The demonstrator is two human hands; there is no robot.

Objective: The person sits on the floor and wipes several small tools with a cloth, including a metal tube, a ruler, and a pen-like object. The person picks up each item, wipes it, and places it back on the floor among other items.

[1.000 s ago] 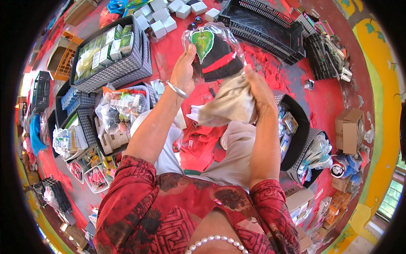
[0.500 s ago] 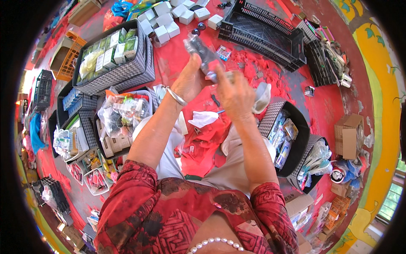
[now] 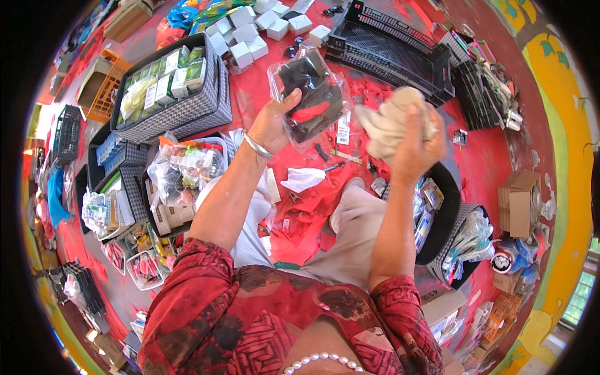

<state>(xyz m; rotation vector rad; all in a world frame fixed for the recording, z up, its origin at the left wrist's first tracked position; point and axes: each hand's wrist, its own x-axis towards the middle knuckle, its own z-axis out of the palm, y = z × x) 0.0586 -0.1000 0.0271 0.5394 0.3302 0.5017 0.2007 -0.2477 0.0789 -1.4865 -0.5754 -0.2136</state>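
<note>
My left hand [image 3: 273, 124] is closed on the edge of a clear plastic packet [image 3: 310, 94] with a flat black item inside, its thumb on top. The packet faces up, with a red patch showing on it. To its right, my right hand [image 3: 417, 142] grips a bunched beige cloth [image 3: 398, 122], held apart from the packet and slightly blurred. Below them, on the red floor covering, lie a white cloth [image 3: 302, 179] and a small tool with a blue handle [image 3: 334, 167].
A black plastic crate [image 3: 390, 53] stands at the far right, beside small white boxes [image 3: 245, 39]. Houndstooth bins flank me: one with green-and-white boxes [image 3: 164, 89] at left, another with packaged goods [image 3: 427, 206] at right. A cardboard box [image 3: 520, 203] stands farther right.
My right hand has moved right, away from the packet, carrying the beige cloth. The packet in my left hand has turned from a slanted edge-on position to lie flat toward view.
</note>
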